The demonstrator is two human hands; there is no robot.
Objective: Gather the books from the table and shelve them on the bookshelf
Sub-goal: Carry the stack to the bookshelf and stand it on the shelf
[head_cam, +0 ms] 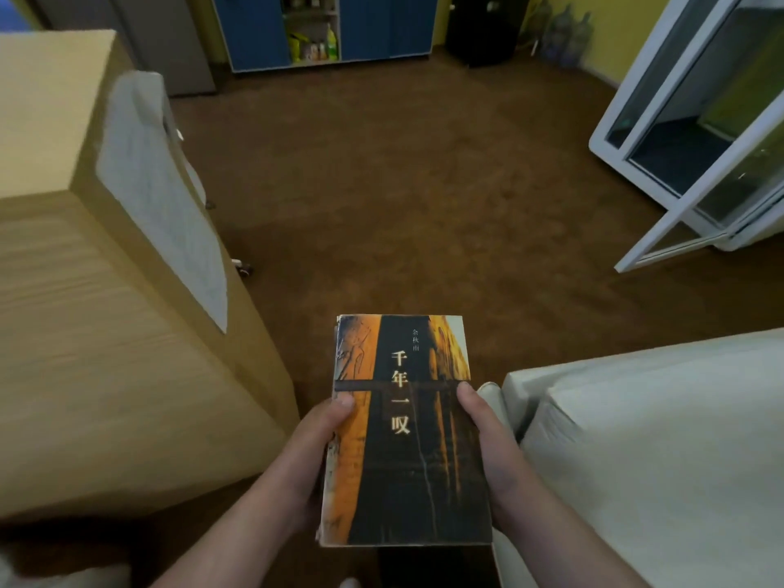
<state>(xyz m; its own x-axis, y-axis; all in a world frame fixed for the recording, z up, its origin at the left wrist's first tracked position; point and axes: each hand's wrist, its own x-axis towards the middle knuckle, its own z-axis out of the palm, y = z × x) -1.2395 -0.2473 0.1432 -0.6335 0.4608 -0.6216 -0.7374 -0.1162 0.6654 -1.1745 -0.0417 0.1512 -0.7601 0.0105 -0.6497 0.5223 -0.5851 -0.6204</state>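
Presently the left thumb (pixel 341 404) and right thumb (pixel 466 392) press flat on the front cover, one near each long edge. The other fingers pass underneath and are hidden. The left hand (pixel 312 456) and right hand (pixel 498 456) thus clamp a worn paperback (pixel 407 443), orange and black with a Chinese title. It is held face-up in front of the body, above the brown carpet (pixel 424 184). Whether more books lie beneath it cannot be told.

Assessment: light, somewhat flexible, and frayed along the left edge. The matte cover is unlikely to slip. The grip at the long edges is sound; for shelving, take it by the spine.

A light wooden cabinet (pixel 85 354) with a white cloth (pixel 161 197) draped on it stands to the left. A pale sofa (pixel 657 439) is just beside on the right. A blue cabinet (pixel 382 27) with open shelves stands well apart at the far wall.
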